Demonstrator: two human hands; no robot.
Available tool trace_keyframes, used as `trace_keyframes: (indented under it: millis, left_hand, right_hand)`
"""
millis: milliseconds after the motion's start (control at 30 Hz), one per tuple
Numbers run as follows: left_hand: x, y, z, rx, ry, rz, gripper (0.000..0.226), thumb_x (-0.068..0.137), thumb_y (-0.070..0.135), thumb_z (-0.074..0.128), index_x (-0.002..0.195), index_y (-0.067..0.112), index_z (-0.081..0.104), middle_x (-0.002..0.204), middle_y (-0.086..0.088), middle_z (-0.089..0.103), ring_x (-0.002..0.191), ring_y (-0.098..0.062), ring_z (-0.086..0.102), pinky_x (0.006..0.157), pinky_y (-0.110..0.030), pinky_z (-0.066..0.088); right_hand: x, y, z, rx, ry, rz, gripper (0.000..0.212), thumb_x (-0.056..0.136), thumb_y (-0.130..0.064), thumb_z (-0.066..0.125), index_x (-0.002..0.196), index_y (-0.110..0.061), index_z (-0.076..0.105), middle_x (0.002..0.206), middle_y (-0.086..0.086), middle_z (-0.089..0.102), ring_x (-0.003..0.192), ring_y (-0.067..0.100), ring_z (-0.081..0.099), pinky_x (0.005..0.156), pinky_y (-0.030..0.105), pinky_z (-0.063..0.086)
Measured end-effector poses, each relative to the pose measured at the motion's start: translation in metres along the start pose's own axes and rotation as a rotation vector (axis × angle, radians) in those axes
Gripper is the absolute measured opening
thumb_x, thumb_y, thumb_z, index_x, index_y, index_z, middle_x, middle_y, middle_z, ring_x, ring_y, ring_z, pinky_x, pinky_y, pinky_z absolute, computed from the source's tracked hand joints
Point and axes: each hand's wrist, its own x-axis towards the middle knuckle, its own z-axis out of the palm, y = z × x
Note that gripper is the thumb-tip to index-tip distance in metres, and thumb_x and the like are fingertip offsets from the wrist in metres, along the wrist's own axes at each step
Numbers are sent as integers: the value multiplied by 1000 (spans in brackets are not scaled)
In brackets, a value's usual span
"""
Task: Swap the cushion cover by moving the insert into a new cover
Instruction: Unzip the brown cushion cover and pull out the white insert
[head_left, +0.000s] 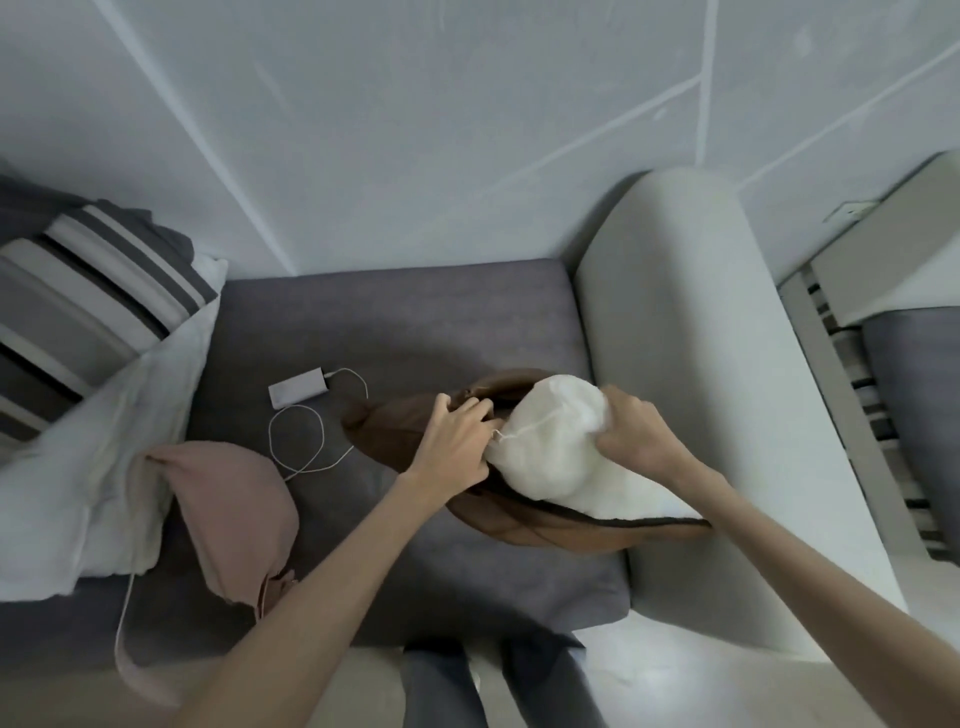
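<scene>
My left hand (457, 441) pinches the edge of the brown cushion cover (410, 431) at its opening, the grip closed on the fabric just beside the white insert (545, 441). My right hand (636, 434) clutches the bunched end of that insert, fingers sunk into the stuffing. The insert sits partly inside the brown cover, its rounded end sticking out toward the sofa's pale armrest (691, 364). Both rest on the grey seat cushion (363, 322). To the left lies a pink cover (234, 514), empty and crumpled, against a white pillow (104, 441). A power bank (298, 389) with its looped cable (296, 441) lies between them.
</scene>
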Motion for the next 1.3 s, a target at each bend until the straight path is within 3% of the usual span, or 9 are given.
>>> trace_keyframes:
  millis: [67, 167, 233, 400, 533, 700, 900, 1033, 1300]
  left_hand:
    - [2, 13, 1, -25, 15, -33, 27, 69, 17, 60, 95, 21, 66, 98, 1, 56, 97, -20, 55, 78, -38, 29]
    - [7, 27, -4, -37, 29, -48, 29, 74, 18, 59, 102, 24, 63, 102, 1, 56, 101, -19, 54, 83, -39, 28]
    - [5, 30, -8, -31, 17, -53, 33, 78, 20, 60, 110, 25, 60, 109, 2, 58, 105, -16, 53, 88, -39, 29]
    - [-22, 28, -5, -66, -2, -70, 26, 83, 18, 57, 108, 22, 63, 113, 2, 59, 112, -18, 51, 93, -38, 30]
    - [-43, 35, 3, -44, -4, -85, 18, 89, 26, 54, 102, 23, 66, 109, 4, 62, 112, -17, 52, 94, -37, 34]
    - [-71, 30, 25, -41, -5, -218, 34, 90, 25, 53, 125, 21, 52, 142, -6, 44, 132, -24, 38, 107, -45, 27]
    - [-89, 17, 27, -86, 1, -416, 70, 87, 31, 61, 146, 34, 24, 161, -8, 9, 145, -35, 13, 109, -56, 22]
    - [-89, -6, 22, -182, -12, -506, 72, 90, 22, 57, 147, 40, 18, 159, -8, 9, 139, -40, 21, 107, -59, 29]
    - [-110, -94, -1, -77, 143, -137, 84, 74, -3, 56, 145, 36, 34, 159, -9, 12, 144, -44, 10, 108, -66, 24]
  right_hand:
    - [-19, -8, -2, -216, 140, -137, 53, 65, -8, 55, 117, -10, 44, 108, 5, 48, 102, 27, 43, 80, 31, 41]
    - [-48, -36, 12, -649, 421, -604, 72, 57, -26, 56, 127, -14, 48, 120, 4, 50, 111, 23, 46, 83, 33, 45]
    - [-51, -51, 27, -844, 215, -653, 64, 67, -29, 60, 127, -10, 52, 124, 7, 50, 113, 27, 49, 95, 45, 42]
    - [-27, -66, 69, -1194, -214, -260, 62, 84, -43, 59, 133, -10, 44, 132, 16, 47, 128, 38, 38, 113, 55, 19]
    - [-21, -65, 110, -1168, -213, -66, 70, 91, -41, 54, 143, -1, 30, 146, 18, 37, 139, 36, 28, 119, 53, 8]
    - [-24, -68, 120, -1198, -159, -295, 36, 84, -29, 64, 114, -11, 54, 111, 5, 61, 103, 25, 58, 91, 36, 41]
    - [-27, -82, 124, -886, -85, -374, 18, 80, -12, 59, 97, -16, 62, 93, 2, 69, 86, 25, 65, 75, 33, 40]
    - [-28, -98, 117, -836, -47, -402, 20, 76, -10, 55, 92, -18, 62, 88, 4, 70, 80, 26, 66, 63, 32, 35]
    - [-45, -137, 105, -677, 21, -460, 39, 73, -15, 50, 108, -28, 62, 95, 6, 67, 87, 33, 64, 62, 35, 37]
